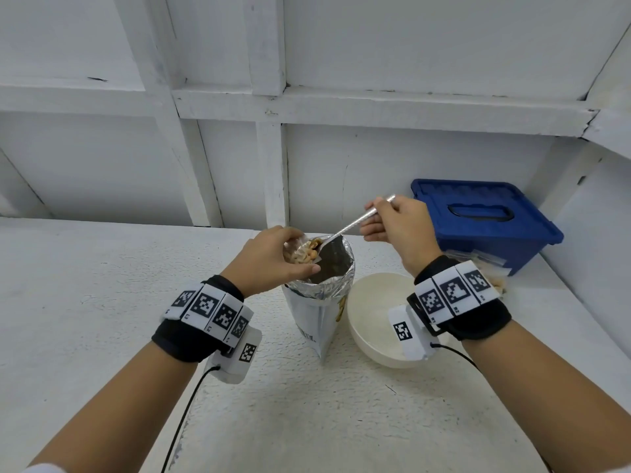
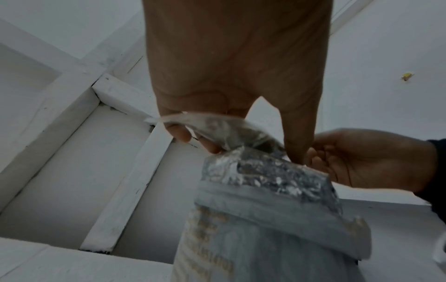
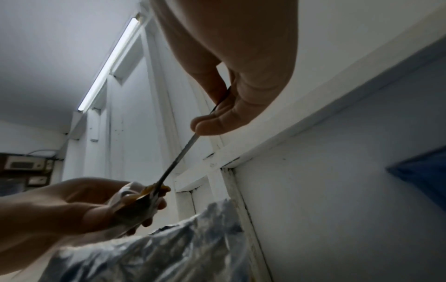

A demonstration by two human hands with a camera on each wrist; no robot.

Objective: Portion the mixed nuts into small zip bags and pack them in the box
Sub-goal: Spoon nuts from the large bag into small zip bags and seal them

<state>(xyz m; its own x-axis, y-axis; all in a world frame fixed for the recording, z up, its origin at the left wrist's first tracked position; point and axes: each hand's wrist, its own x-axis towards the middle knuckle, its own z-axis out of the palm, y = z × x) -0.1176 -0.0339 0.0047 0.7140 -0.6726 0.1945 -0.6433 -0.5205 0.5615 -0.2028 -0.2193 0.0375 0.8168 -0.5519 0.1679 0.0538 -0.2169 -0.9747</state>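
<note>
Forearms frame the foil nut pouch (image 1: 319,303), which stands open on the table (image 1: 102,302) as the landmark. Left of its mouth and touching the rim, the left hand (image 1: 269,259) pinches a small zip bag (image 1: 293,249) with curled fingers, likely so stray nuts drop back in; above the mouth, a spoon (image 1: 345,230) loaded with mixed nuts (image 1: 312,250) tips into that bag. Right of the pouch, the right hand (image 1: 397,223) pinches the spoon handle; a white bowl (image 1: 372,322) sits beside the pouch, the blue box (image 1: 478,221) behind-right, lid on.
</note>
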